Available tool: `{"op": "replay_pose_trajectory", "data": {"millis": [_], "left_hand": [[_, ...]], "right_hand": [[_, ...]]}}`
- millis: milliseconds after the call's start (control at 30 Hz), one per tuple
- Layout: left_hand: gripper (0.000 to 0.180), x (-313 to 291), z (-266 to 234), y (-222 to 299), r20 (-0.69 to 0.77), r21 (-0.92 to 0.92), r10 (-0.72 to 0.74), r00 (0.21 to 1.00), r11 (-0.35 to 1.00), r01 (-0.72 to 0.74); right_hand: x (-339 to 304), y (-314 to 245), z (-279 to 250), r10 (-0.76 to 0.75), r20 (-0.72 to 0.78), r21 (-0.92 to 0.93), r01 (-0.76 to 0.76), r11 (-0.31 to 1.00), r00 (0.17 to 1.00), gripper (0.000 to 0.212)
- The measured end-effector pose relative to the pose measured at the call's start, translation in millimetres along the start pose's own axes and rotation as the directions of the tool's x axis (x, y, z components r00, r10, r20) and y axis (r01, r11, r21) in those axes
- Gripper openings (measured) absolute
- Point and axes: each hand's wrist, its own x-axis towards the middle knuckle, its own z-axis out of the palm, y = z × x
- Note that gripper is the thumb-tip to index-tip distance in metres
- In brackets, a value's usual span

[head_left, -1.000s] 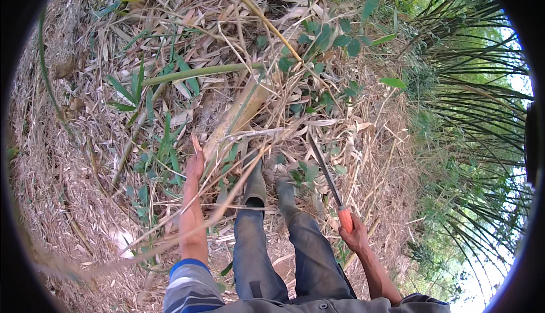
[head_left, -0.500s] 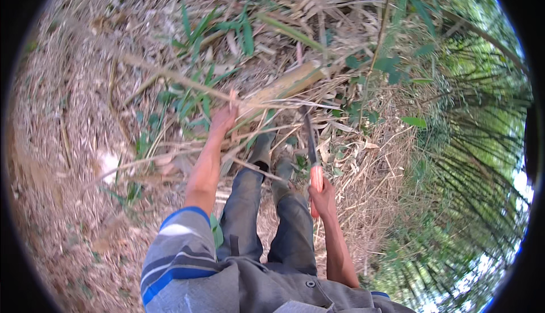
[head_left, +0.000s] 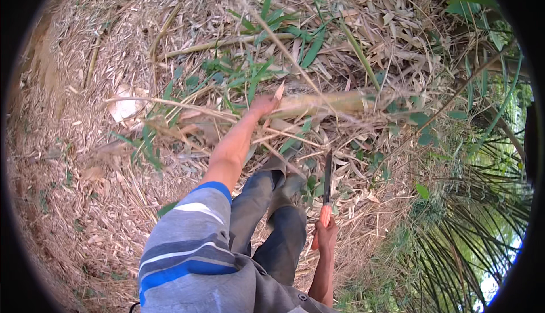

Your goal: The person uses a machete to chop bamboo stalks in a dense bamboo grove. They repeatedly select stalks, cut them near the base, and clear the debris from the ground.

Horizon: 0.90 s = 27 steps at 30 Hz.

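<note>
A thick yellowish-green bamboo pole (head_left: 335, 104) lies ahead of me, with pale jagged splinters at its left end. My left hand (head_left: 264, 106) is closed round that end, and a pointed orange-pink splinter (head_left: 279, 91) stands up beside the fingers. Lower and to the right, my right hand (head_left: 325, 235) grips a machete by its orange handle (head_left: 325, 215). The dark, narrow blade (head_left: 328, 174) points away from me, its tip below the pole and apart from it. Motion blurs the pole's right part.
Dry bamboo leaves and thin twigs (head_left: 193, 106) cover the ground. A long thin stem (head_left: 278, 40) slants across in front of the pole. My boots (head_left: 284, 185) stand below it. Green shoots (head_left: 272, 20) grow ahead; dense foliage (head_left: 477, 239) lies at the right.
My left hand and the pole's end have shifted right in view, and the pole now lies more level. My right hand has lowered the machete toward me, away from the pole.
</note>
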Motion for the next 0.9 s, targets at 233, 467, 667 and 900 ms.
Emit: {"op": "replay_pose_trajectory", "data": {"millis": [233,467,667,900], "left_hand": [[0.048,-45.2,-20.2,-34.2,0.030,0.045,0.177,0.984,0.983,-0.178],[0.044,-204.2,-24.7,-87.8,0.024,-0.064,0.109,0.994,0.992,-0.107],[0.040,-362.5,-21.1,-173.0,-0.243,0.030,0.195,0.950,0.981,-0.194],[0.043,-533.5,-31.6,-194.2,-0.003,0.049,-0.135,0.991,0.990,0.135]], "right_hand": [[-17.5,29.2,-3.8,0.013,0.054,0.144,-0.020,0.989,0.998,0.024],[-68.1,80.9,-46.5,0.078,0.044,-0.031,-0.077,0.997,0.996,0.022],[-103.8,122.8,-83.7,0.121,0.016,-0.073,-0.119,0.990,0.993,0.023],[-136.4,142.5,-132.4,0.267,0.016,-0.382,-0.240,0.892,0.964,0.028]]}}
